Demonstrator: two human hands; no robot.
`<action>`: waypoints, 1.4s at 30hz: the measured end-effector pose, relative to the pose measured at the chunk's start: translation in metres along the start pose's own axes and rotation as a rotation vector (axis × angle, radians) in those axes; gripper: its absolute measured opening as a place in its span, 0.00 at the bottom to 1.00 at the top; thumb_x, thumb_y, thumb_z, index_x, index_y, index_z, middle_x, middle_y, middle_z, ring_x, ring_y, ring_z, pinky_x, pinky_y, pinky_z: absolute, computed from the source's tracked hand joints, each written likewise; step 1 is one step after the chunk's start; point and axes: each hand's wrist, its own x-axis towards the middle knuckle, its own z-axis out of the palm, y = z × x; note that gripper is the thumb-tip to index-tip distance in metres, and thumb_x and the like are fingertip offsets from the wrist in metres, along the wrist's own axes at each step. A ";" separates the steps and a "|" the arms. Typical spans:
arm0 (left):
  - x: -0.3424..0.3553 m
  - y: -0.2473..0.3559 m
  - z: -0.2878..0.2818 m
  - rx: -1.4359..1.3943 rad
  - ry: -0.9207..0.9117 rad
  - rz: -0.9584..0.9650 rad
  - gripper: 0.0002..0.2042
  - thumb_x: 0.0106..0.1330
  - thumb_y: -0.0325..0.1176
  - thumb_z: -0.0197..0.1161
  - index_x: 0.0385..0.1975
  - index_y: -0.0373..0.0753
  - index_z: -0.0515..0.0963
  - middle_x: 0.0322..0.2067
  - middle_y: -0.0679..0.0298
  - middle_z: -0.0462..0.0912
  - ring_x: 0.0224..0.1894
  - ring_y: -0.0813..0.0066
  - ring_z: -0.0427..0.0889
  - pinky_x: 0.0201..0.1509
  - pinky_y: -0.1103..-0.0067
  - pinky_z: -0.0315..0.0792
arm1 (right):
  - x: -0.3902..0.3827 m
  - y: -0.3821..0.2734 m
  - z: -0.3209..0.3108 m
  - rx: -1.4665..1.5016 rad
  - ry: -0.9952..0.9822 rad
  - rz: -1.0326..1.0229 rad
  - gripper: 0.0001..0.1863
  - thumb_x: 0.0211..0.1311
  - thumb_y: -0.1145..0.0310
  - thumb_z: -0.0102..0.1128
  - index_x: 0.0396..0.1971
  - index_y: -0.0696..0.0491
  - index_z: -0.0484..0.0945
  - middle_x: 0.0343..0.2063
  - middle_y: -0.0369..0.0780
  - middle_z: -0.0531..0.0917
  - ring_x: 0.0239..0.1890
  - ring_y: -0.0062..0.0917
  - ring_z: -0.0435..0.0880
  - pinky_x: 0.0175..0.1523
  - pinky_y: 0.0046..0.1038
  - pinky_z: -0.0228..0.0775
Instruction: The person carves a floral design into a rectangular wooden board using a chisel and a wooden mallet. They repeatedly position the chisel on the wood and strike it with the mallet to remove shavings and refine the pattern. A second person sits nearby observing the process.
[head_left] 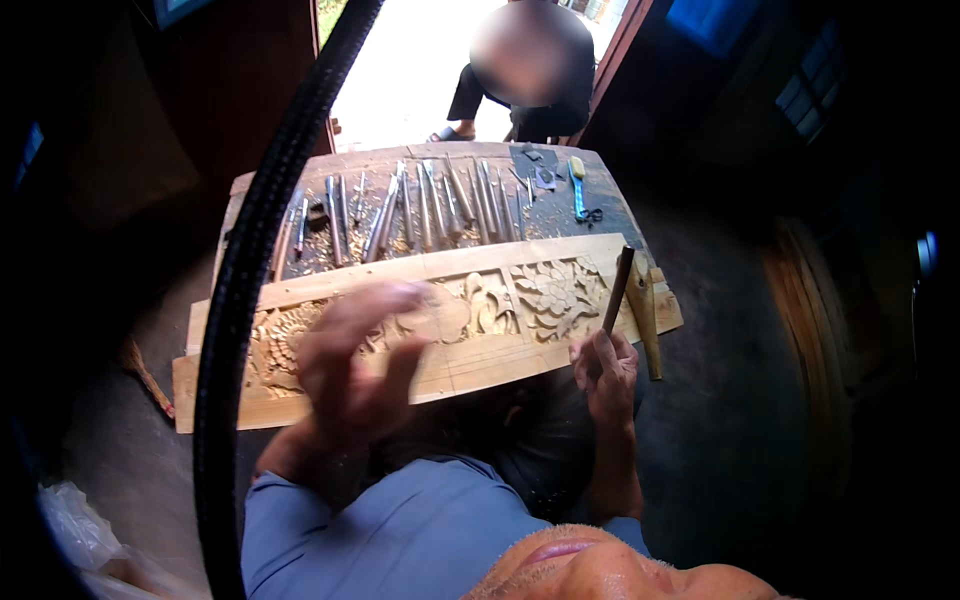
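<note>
Rough workbench point(600, 190) bears carved wooden panel point(480, 310); right hand point(605, 375) fingers grip slim chisel point(616, 292); left hand point(355, 365) splayed wide

A pale, honey-coloured carved wooden panel point(500, 300) is patterned with raised flowers and leaves inside plain borders. Grey metal chisels point(430, 205) are ranged on a dark brown desk point(560, 215) speckled with pale chips. A tool with a bright blue handle and yellowish end point(577, 185) is seen there. A dark brown stick point(617, 290) is shown against the panel, a blue sleeve point(400, 530) below, and a black cable point(250, 270) at left
</note>
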 end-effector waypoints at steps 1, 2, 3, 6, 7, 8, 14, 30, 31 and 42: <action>0.012 0.002 -0.006 -0.004 0.057 0.037 0.16 0.70 0.34 0.68 0.49 0.29 0.77 0.41 0.51 0.87 0.44 0.58 0.87 0.53 0.64 0.80 | 0.000 -0.002 -0.004 -0.017 0.015 0.030 0.14 0.77 0.61 0.57 0.33 0.55 0.78 0.25 0.42 0.83 0.12 0.14 0.70 0.18 0.16 0.57; 0.022 0.006 -0.011 -0.003 0.075 0.113 0.15 0.70 0.34 0.68 0.49 0.30 0.77 0.41 0.51 0.87 0.43 0.58 0.87 0.53 0.64 0.80 | -0.001 -0.007 -0.008 -0.037 0.036 0.061 0.11 0.75 0.64 0.59 0.34 0.56 0.79 0.25 0.41 0.83 0.14 0.15 0.71 0.18 0.16 0.58; 0.033 0.013 -0.018 0.002 0.087 0.202 0.15 0.70 0.34 0.68 0.48 0.30 0.77 0.41 0.51 0.87 0.43 0.59 0.87 0.53 0.64 0.80 | -0.001 -0.005 -0.012 -0.059 0.053 0.046 0.13 0.75 0.63 0.59 0.33 0.56 0.79 0.25 0.41 0.83 0.14 0.15 0.71 0.18 0.16 0.59; 0.066 0.033 -0.040 0.025 0.003 0.539 0.15 0.70 0.33 0.69 0.48 0.30 0.78 0.40 0.52 0.87 0.42 0.59 0.87 0.51 0.65 0.80 | 0.013 -0.003 -0.012 -0.057 0.011 0.062 0.14 0.76 0.61 0.58 0.34 0.56 0.79 0.25 0.42 0.83 0.14 0.14 0.71 0.19 0.16 0.59; 0.076 0.040 -0.046 0.018 -0.051 0.656 0.14 0.69 0.33 0.69 0.48 0.30 0.78 0.40 0.52 0.87 0.42 0.59 0.87 0.51 0.65 0.80 | 0.019 0.001 -0.011 -0.059 0.008 0.088 0.14 0.77 0.61 0.58 0.34 0.56 0.79 0.26 0.42 0.83 0.15 0.14 0.72 0.20 0.16 0.58; 0.084 0.045 -0.047 -0.001 -0.106 0.776 0.14 0.69 0.33 0.69 0.47 0.30 0.78 0.40 0.52 0.87 0.42 0.59 0.87 0.51 0.65 0.80 | 0.026 0.004 -0.011 -0.051 0.004 0.097 0.14 0.77 0.61 0.57 0.34 0.55 0.78 0.26 0.42 0.83 0.15 0.14 0.72 0.20 0.16 0.58; 0.104 0.043 -0.035 -0.175 -0.324 1.034 0.13 0.69 0.32 0.69 0.46 0.31 0.79 0.38 0.53 0.87 0.40 0.60 0.87 0.48 0.67 0.80 | 0.042 0.027 -0.023 0.001 0.066 0.144 0.15 0.78 0.59 0.56 0.33 0.54 0.77 0.27 0.41 0.82 0.16 0.15 0.71 0.22 0.16 0.58; 0.121 0.023 -0.024 -0.237 -0.522 1.050 0.09 0.68 0.31 0.69 0.43 0.34 0.81 0.35 0.55 0.88 0.35 0.62 0.88 0.42 0.70 0.80 | 0.045 0.056 -0.051 -0.139 0.093 0.067 0.17 0.76 0.56 0.57 0.34 0.55 0.78 0.23 0.42 0.82 0.15 0.18 0.72 0.19 0.17 0.61; 0.121 0.022 -0.026 -0.222 -0.539 1.074 0.09 0.68 0.31 0.69 0.43 0.34 0.81 0.34 0.56 0.88 0.35 0.62 0.88 0.42 0.70 0.80 | 0.053 0.057 -0.049 -0.143 0.062 0.040 0.17 0.76 0.57 0.57 0.34 0.56 0.78 0.23 0.42 0.82 0.14 0.18 0.72 0.19 0.18 0.61; 0.151 -0.011 -0.035 -0.203 -0.629 0.983 0.07 0.68 0.29 0.70 0.41 0.35 0.82 0.32 0.57 0.89 0.32 0.64 0.88 0.38 0.73 0.80 | 0.032 0.048 -0.038 -0.023 0.212 0.299 0.18 0.75 0.54 0.59 0.32 0.54 0.78 0.22 0.41 0.82 0.14 0.17 0.73 0.18 0.18 0.61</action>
